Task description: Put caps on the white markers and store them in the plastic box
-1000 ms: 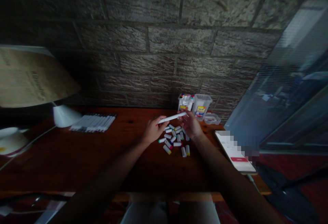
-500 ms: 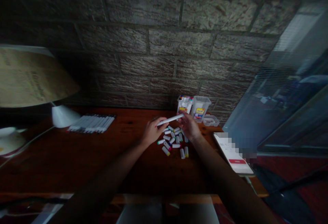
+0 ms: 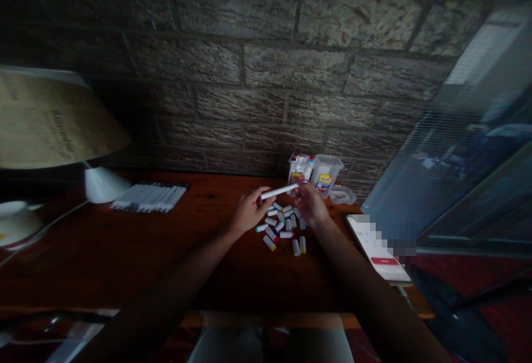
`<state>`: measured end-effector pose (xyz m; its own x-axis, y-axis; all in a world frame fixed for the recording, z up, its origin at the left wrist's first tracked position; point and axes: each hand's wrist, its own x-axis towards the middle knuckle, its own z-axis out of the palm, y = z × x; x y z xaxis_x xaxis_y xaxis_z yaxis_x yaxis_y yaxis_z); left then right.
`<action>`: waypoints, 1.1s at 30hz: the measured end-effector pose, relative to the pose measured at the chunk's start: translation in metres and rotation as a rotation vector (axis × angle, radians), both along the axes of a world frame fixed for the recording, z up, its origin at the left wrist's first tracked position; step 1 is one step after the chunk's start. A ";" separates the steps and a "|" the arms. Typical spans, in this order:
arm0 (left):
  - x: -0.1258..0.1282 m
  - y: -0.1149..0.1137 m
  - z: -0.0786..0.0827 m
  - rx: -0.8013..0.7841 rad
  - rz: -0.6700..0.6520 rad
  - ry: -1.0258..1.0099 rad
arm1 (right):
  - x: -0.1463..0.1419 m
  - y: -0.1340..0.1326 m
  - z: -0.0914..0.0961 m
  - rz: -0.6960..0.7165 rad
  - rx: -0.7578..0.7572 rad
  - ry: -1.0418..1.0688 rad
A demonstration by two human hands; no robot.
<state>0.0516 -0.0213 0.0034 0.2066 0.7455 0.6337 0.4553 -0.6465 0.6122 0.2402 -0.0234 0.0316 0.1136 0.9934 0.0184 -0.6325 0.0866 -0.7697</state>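
A white marker (image 3: 279, 192) is held level above the wooden table (image 3: 124, 252), one end in each hand. My left hand (image 3: 248, 212) pinches its left end, where a purple tip shows. My right hand (image 3: 308, 203) grips its right end with closed fingers. Under the hands lies a heap of several loose white marker caps (image 3: 281, 226) with coloured ends. Just behind the right hand stand two clear plastic marker boxes (image 3: 315, 170), the left one with markers in it.
A row of several white markers (image 3: 149, 198) lies at the back left of the table. A lamp with a tan shade (image 3: 45, 119) stands at the far left. A clear lid (image 3: 341, 194) and a phone (image 3: 380, 248) lie at the right. A brick wall closes the back.
The marker stays held between both hands. A purple tip now shows at its left end by my left fingers. The view has shifted slightly.
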 end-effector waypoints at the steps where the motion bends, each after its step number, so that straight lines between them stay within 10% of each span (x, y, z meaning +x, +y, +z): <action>1: 0.000 0.000 0.000 0.000 0.001 0.007 | 0.001 0.000 0.001 -0.009 -0.001 0.008; 33: -0.001 0.000 0.001 -0.024 -0.034 -0.104 | 0.003 0.004 -0.002 -0.077 -0.127 0.070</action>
